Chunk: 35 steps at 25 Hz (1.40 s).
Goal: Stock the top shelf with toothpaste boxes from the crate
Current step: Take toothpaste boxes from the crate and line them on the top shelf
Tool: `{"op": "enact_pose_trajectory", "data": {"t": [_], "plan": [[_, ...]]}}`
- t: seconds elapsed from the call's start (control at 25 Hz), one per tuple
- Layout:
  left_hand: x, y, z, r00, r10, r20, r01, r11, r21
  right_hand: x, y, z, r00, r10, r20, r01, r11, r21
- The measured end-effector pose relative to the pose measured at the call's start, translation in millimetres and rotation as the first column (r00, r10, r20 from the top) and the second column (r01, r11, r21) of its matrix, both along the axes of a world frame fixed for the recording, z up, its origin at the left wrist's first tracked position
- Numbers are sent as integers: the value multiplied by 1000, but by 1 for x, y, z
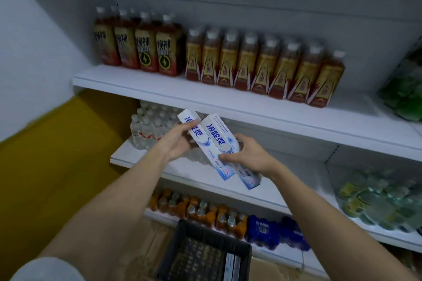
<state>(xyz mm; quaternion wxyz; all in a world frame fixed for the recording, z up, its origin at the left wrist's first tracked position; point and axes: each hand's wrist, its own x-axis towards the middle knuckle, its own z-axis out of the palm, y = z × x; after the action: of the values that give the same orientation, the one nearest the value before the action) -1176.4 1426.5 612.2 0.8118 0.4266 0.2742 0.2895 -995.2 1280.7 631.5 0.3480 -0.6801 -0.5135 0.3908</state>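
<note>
Head view: two bare forearms reach out in front of a white shelving unit. The left hand (177,141) grips the left toothpaste box (194,132), its fingers (189,125) wrapped over the box's upper part. The right hand (247,155) grips the right toothpaste box (220,137), with the thumb lying across its lower front. Both boxes are white and blue with blue lettering; they are held side by side, touching along their long edges, tilted with their upper ends leaning left and away. They hang in the air in front of the second shelf's edge, below the shelf of bottles.

That upper shelf (228,100) carries rows of brown drink bottles (262,68) with gold labels. Behind the left hand, clear water bottles (148,128) stand on the second shelf. Lower down sit orange shrink-wrapped packs (201,212) and blue packs (265,230). A dark crate (205,235) sits at the bottom centre, and at least one more white box (230,264) lies against its right inner wall.
</note>
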Motion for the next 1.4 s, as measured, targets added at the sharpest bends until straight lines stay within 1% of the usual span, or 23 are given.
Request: {"op": "enact_pose_trajectory", "data": {"t": [0.08,0.12,0.16,0.2,0.24,0.28,0.32,0.36,0.4,0.44,0.48,0.56,0.64,0.72,0.76,0.84,1.0,1.08,1.16,1.28,1.4], "plan": [[-12,24,46,999,2,-44,5,990,143,13,1,39,985,33,170,-40,998,39],[-19,35,70,996,-40,-78,56,974,219,18,1,59,969,35,244,-50,997,56],[-27,44,95,982,-104,-155,148,941,304,20,2,80,949,34,315,-60,996,72],[-32,50,118,946,-165,-279,267,884,383,21,3,99,926,40,376,-76,994,81],[-35,53,141,884,-192,-426,390,805,447,20,4,117,903,54,427,-98,992,82],[-36,53,164,801,-174,-573,511,698,501,17,5,135,881,68,469,-118,990,79],[-35,51,183,703,-109,-703,625,565,538,12,5,149,861,79,502,-136,988,78],[-35,47,200,615,-14,-789,718,425,551,6,6,163,843,81,533,-147,986,82],[-34,41,213,547,70,-835,785,305,539,1,7,172,829,78,553,-152,984,89],[-33,36,220,502,120,-856,826,227,516,-4,7,181,820,74,567,-154,984,94],[-35,33,224,480,141,-866,845,190,500,-10,7,188,809,75,583,-157,983,92],[-41,28,223,469,148,-871,860,149,489,-23,6,198,791,93,605,-163,985,62],[-50,31,218,473,142,-869,863,125,490,-33,0,204,799,110,591,-155,988,26],[-61,35,221,473,134,-871,862,134,489,-40,-8,214,812,70,579,-122,991,52],[-68,39,228,487,128,-864,851,151,503,-41,-13,221,820,28,571,-93,992,86],[-81,47,247,553,119,-825,806,176,566,-38,-24,241,835,-68,547,-25,987,161],[-104,62,303,661,197,-724,697,194,690,-20,-39,284,835,-254,488,94,940,329],[-108,71,329,718,232,-656,622,211,754,-8,-40,304,843,-314,437,130,907,400],[-106,77,355,755,287,-590,560,185,807,6,-38,324,844,-342,415,146,888,435],[-91,81,391,783,351,-513,488,163,857,29,-34,354,812,-377,446,144,869,473],[-59,85,413,818,372,-438,409,159,899,62,-25,381,753,-387,533,124,878,462]]}}
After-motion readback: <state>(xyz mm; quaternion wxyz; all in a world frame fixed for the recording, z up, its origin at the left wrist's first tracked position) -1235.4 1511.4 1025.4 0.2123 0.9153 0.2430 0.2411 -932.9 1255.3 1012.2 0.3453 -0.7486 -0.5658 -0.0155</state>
